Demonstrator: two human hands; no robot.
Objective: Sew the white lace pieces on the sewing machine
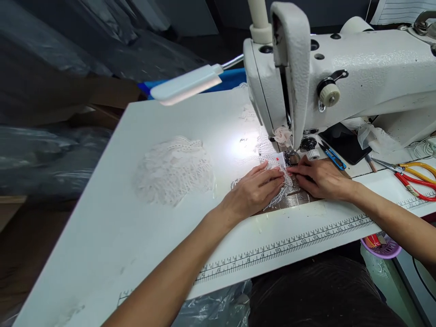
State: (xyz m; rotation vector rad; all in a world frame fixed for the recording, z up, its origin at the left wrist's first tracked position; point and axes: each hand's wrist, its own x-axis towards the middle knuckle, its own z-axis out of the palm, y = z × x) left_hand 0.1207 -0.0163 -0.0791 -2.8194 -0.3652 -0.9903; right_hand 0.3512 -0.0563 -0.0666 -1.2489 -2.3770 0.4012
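A strip of white lace (pixel 282 193) lies beneath the fingers of the left hand (pixel 257 188), at the front of the sewing machine (pixel 368 68). The left hand is spread flat, its fingers extended close together over the lace and pointing toward the presser foot (pixel 292 158). The right hand (pixel 318 179) sits just beside the lace on the other side, fingers bent and tips at its edge near the foot; whether they pinch it I cannot tell. The fingers cover much of the lace, and the machine's head overhangs the spot from behind, with a pale pink fabric flower (pixel 282 136) attached low on it.

Well to the left of the hands, a heap of white lace (pixel 173 170) rests on the white table (pixel 102 218). A slim lamp (pixel 187 84) reaches out above the far side, a bright patch showing below the machine's head. Beyond the right hand lie blue thread snips (pixel 333 156), a flat black object (pixel 344 143) and, farther right, scissors with yellow and red handles (pixel 417 177). Ruler markings (pixel 279 249) run along the near edge, and a purple basket (pixel 388 250) is below it.
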